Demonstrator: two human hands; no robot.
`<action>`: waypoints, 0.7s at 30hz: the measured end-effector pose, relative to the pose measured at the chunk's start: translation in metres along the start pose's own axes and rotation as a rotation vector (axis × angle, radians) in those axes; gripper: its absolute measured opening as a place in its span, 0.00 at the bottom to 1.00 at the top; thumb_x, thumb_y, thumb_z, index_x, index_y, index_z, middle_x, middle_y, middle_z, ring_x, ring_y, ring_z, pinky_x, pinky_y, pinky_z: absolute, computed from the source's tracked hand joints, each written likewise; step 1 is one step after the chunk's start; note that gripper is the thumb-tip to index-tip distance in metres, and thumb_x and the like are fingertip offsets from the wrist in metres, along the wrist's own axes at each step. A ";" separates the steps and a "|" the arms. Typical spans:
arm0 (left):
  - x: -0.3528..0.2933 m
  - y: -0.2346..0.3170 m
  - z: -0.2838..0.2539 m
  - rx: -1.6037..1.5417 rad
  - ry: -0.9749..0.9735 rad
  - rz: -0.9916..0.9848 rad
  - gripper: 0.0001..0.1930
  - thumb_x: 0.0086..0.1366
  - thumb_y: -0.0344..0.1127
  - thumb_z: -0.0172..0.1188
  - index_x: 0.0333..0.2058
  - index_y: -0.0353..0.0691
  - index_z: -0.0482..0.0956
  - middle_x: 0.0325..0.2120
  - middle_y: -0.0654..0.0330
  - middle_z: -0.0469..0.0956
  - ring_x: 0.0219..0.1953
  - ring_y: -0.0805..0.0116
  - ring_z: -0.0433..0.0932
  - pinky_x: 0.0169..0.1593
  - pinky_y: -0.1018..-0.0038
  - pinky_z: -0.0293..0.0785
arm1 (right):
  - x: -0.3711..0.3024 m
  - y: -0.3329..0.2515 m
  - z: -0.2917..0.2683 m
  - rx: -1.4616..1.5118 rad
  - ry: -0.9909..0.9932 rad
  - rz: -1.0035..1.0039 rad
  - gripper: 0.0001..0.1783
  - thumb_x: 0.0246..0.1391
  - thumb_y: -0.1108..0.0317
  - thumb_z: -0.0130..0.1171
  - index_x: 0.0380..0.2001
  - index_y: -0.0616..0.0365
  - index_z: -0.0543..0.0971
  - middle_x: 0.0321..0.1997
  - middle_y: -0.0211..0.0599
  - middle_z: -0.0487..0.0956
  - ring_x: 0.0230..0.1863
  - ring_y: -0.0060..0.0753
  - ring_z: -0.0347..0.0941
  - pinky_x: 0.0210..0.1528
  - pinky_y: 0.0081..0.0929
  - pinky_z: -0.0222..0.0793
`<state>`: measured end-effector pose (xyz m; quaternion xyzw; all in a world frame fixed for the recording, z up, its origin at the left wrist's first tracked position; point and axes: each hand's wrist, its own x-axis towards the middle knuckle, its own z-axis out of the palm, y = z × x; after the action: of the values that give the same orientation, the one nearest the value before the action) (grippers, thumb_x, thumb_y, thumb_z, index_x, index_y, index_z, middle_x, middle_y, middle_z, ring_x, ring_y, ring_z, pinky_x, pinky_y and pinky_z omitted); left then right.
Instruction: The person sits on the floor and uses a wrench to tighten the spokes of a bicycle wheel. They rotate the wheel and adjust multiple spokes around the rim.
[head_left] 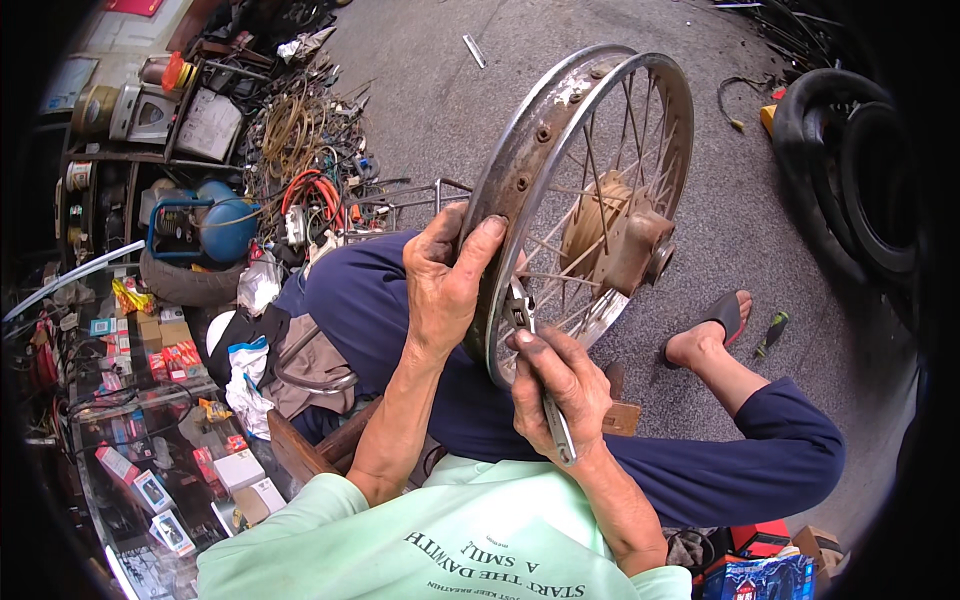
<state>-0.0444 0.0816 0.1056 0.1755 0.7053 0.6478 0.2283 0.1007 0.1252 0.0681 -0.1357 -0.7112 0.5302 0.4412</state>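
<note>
1. From where I stand, the spoked wheel (592, 230) is up in both hands, tilted, over the seated person's navy trousers (360, 285); its metal rim is worn and rusty-brown, and a dull drum-shaped hub sits at its middle.
2. The left hand (448, 285) has the wheel by the left side of its rim: the thumb presses on the outer face, and the other fingers are partly hidden behind, gripping it.
3. The right hand (565, 390), at the wheel's near edge, has its fingers closed round an adjustable wrench (520, 315), whose handle runs back under the palm.
4. The wrench's head is up at the wheel's near edge, by the spokes; whether it bites on anything there, I can't tell.
5. Left of the wheel I see a tangled heap of cables (290, 130), a red hose (312, 190) in a coil, and a blue tank (228, 222).
6. Farther down on the wheel's left is a glass tabletop (165, 405) with small boxes (240, 470), some maybe beneath the glass.
7. Well to the wheel's right are black tyres (797, 140).
8. Below and right of the wheel, a foot in a dark sandal (722, 315) rests on the grey ground (430, 100), with a green-and-black item (772, 335) just beside it.
9. Beyond the wheel, to its upper left, a metal strip (474, 51) lies on the ground.
</note>
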 end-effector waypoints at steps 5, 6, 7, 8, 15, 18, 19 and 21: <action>-0.002 0.007 0.007 0.131 -0.011 0.094 0.09 0.68 0.34 0.59 0.38 0.33 0.78 0.25 0.65 0.79 0.25 0.82 0.75 0.29 0.82 0.72 | -0.008 0.006 -0.002 -0.002 0.043 -0.006 0.17 0.54 0.72 0.63 0.47 0.63 0.79 0.37 0.51 0.80 0.30 0.44 0.81 0.29 0.31 0.77; -0.002 0.004 0.009 0.121 -0.004 0.106 0.09 0.68 0.34 0.59 0.39 0.32 0.78 0.26 0.66 0.78 0.26 0.83 0.74 0.30 0.82 0.71 | -0.008 0.006 -0.003 -0.001 0.051 -0.009 0.16 0.54 0.73 0.63 0.47 0.63 0.78 0.36 0.51 0.80 0.30 0.43 0.81 0.29 0.30 0.77; -0.002 0.003 0.010 0.110 0.002 0.117 0.09 0.68 0.34 0.60 0.39 0.32 0.78 0.27 0.67 0.78 0.27 0.84 0.73 0.31 0.83 0.71 | -0.007 0.005 -0.004 0.001 0.059 -0.011 0.16 0.54 0.74 0.63 0.47 0.63 0.78 0.36 0.51 0.80 0.30 0.43 0.81 0.30 0.30 0.77; -0.003 0.005 0.010 0.111 -0.012 0.098 0.10 0.67 0.34 0.60 0.40 0.32 0.78 0.27 0.68 0.78 0.28 0.85 0.71 0.33 0.83 0.69 | -0.007 0.005 -0.005 0.002 0.068 -0.013 0.15 0.54 0.74 0.62 0.46 0.63 0.78 0.36 0.51 0.80 0.30 0.42 0.81 0.30 0.30 0.77; 0.001 0.004 0.013 0.130 -0.032 0.123 0.09 0.68 0.34 0.59 0.38 0.32 0.78 0.25 0.67 0.77 0.25 0.83 0.73 0.29 0.82 0.72 | -0.018 0.000 -0.034 0.214 0.030 0.275 0.13 0.53 0.82 0.61 0.44 0.70 0.77 0.32 0.50 0.82 0.31 0.38 0.82 0.34 0.28 0.77; 0.003 0.011 0.018 0.104 -0.020 0.102 0.09 0.68 0.34 0.59 0.35 0.33 0.76 0.22 0.64 0.77 0.20 0.79 0.77 0.24 0.80 0.76 | -0.037 0.001 -0.037 0.231 -0.013 0.306 0.15 0.51 0.83 0.62 0.44 0.70 0.78 0.34 0.50 0.82 0.33 0.40 0.83 0.37 0.29 0.78; 0.003 0.014 0.020 0.095 -0.022 0.099 0.09 0.68 0.34 0.59 0.34 0.33 0.76 0.21 0.63 0.77 0.20 0.79 0.76 0.24 0.80 0.75 | -0.042 0.001 -0.037 0.243 -0.032 0.324 0.16 0.50 0.84 0.63 0.44 0.69 0.78 0.35 0.50 0.83 0.35 0.42 0.83 0.38 0.30 0.79; 0.004 0.014 0.019 0.091 -0.042 0.087 0.09 0.68 0.34 0.59 0.34 0.32 0.76 0.21 0.64 0.77 0.19 0.80 0.76 0.23 0.81 0.74 | -0.044 0.005 -0.034 0.208 -0.077 0.219 0.19 0.46 0.85 0.64 0.45 0.67 0.78 0.37 0.51 0.82 0.36 0.43 0.83 0.38 0.31 0.79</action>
<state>-0.0382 0.1009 0.1178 0.2296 0.7207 0.6207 0.2064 0.1503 0.1197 0.0444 -0.1456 -0.6498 0.6506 0.3651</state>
